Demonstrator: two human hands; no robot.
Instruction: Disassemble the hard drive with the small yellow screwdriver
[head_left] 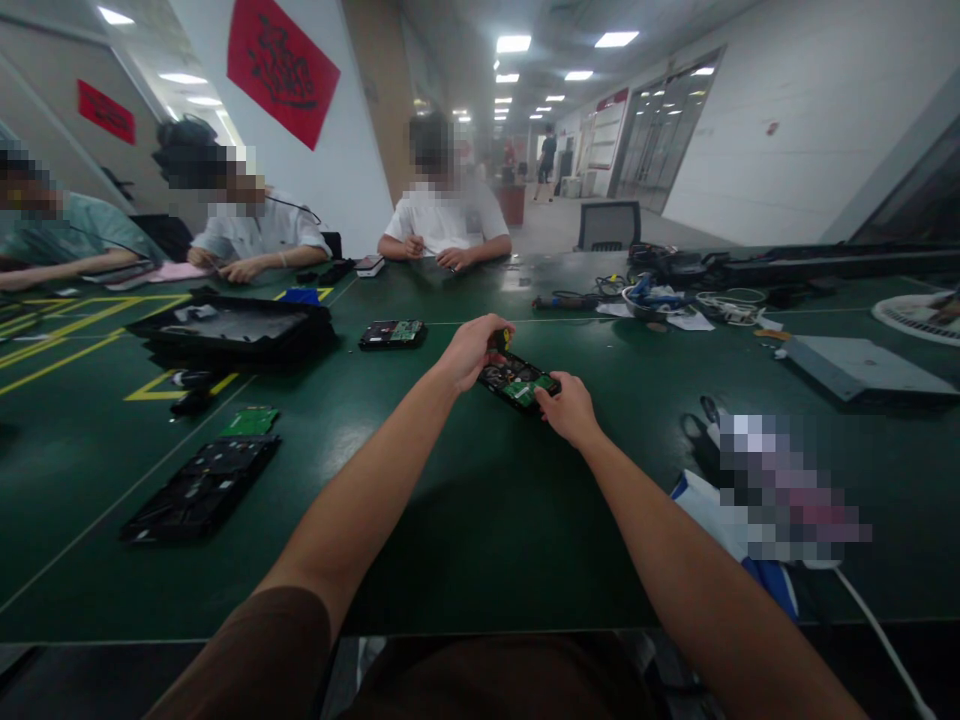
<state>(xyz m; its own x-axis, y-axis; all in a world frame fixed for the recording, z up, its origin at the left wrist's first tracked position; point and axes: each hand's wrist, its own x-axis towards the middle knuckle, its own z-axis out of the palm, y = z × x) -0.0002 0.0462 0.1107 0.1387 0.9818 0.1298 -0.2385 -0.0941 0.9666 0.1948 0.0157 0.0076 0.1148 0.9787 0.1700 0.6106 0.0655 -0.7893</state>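
Note:
A black hard drive (517,381) with a green circuit board on top lies on the dark green table (465,520) in front of me. My left hand (471,350) is closed in a fist over its far left end, around a small tool with a yellow-and-black handle (498,341). My right hand (568,408) pinches the drive's near right corner. Both arms reach straight out over the table.
A second drive (392,334) lies further back. At the left are a black tray (232,330), a loose green board (250,420) and a flat black frame (202,487). Cables and tools (660,295) and a grey box (862,368) are at the right. Three people sit at the far side.

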